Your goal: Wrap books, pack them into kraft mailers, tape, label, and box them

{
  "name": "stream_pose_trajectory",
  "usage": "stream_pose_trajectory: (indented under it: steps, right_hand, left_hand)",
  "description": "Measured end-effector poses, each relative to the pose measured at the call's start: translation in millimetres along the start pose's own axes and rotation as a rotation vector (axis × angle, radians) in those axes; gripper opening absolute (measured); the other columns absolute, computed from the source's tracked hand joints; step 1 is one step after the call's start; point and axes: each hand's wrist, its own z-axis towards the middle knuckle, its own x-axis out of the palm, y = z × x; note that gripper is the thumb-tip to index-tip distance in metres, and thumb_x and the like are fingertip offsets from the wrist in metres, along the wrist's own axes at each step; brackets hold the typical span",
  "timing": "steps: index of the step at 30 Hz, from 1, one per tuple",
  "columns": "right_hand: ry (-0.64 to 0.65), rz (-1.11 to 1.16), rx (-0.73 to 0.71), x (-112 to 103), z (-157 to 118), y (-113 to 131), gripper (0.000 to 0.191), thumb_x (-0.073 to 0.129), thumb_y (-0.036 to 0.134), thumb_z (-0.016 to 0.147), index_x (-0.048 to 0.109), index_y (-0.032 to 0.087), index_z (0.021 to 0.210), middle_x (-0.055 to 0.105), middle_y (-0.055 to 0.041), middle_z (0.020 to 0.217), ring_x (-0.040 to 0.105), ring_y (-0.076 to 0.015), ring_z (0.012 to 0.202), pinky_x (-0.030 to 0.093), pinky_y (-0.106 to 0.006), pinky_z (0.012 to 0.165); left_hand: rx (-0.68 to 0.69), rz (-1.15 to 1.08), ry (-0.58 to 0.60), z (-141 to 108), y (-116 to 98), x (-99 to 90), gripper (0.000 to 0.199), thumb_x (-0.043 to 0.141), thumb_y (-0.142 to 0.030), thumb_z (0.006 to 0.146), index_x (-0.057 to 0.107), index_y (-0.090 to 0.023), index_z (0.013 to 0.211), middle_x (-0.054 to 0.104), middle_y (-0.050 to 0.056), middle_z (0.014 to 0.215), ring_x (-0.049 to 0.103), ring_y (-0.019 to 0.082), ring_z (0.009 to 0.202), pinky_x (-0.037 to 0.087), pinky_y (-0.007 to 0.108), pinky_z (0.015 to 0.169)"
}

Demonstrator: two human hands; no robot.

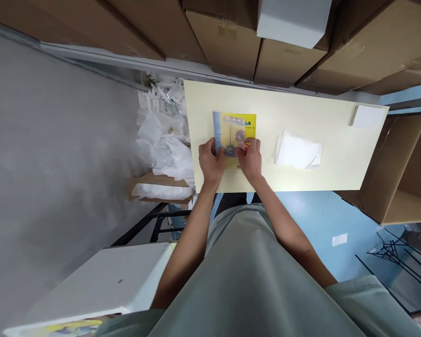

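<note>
A thin yellow picture book [235,135] lies on the cream tabletop, a blue strip along its left side. Most of its cover looks hazy, as if under a translucent film or sleeve, though I cannot tell which. My left hand [211,163] is at the lower left edge, fingers curled and thumb pressed onto it. At the lower right, my right hand [250,161] pinches the cover between thumb and bent fingers. A stack of white translucent sheets or bags [299,150] rests to the right of the book, apart from both hands.
The cream table [340,164] carries a small white box [367,116] at its far right. Cardboard boxes [228,47] line the back. Crumpled white plastic [164,135] fills the left side. An open carton [403,164] stands at the right, and a white box [101,276] at lower left.
</note>
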Motion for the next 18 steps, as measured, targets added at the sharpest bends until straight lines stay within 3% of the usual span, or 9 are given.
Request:
stream_pose_trajectory:
  steps: [5,13,15,18]
  right_hand:
    - [-0.004,0.020,0.000,5.1,11.7,17.0,0.030,0.062,0.018,0.100,0.048,0.026,0.126,0.056,-0.0119,0.135,0.070,-0.0240,0.116,0.065,-0.041,0.091]
    - [0.019,0.027,-0.043,34.7,67.1,59.0,0.032,0.060,0.017,0.103,0.053,0.024,0.133,0.055,-0.0146,0.138,0.064,-0.0264,0.127,0.063,-0.046,0.104]
    - [0.016,-0.012,-0.051,34.7,67.1,62.6,0.032,0.060,0.020,0.105,0.055,0.022,0.136,0.056,-0.0167,0.138,0.061,-0.0290,0.130,0.060,-0.051,0.112]
    - [0.020,-0.090,-0.120,16.7,53.3,54.9,0.033,0.061,0.027,0.108,0.058,0.024,0.141,0.053,-0.0189,0.148,0.057,-0.0332,0.138,0.056,-0.056,0.117]
  left_hand:
    - [-0.016,-0.030,-0.016,15.7,0.5,-3.9,0.039,0.072,-0.018,0.089,0.072,-0.021,0.128,0.071,0.009,0.116,0.072,0.024,0.106,0.060,0.038,0.098]
    - [-0.019,0.011,-0.041,86.6,8.4,-18.2,0.045,0.068,-0.010,0.085,0.070,-0.023,0.129,0.070,0.011,0.124,0.073,0.025,0.106,0.062,0.040,0.101]
    - [-0.013,0.048,-0.033,89.8,6.0,-21.4,0.044,0.069,-0.011,0.085,0.069,-0.023,0.127,0.069,0.011,0.122,0.071,0.028,0.111,0.061,0.043,0.103]
    - [0.048,0.073,-0.013,73.8,-8.1,-26.1,0.053,0.073,-0.011,0.085,0.062,-0.019,0.137,0.062,0.015,0.136,0.058,0.036,0.137,0.052,0.053,0.119]
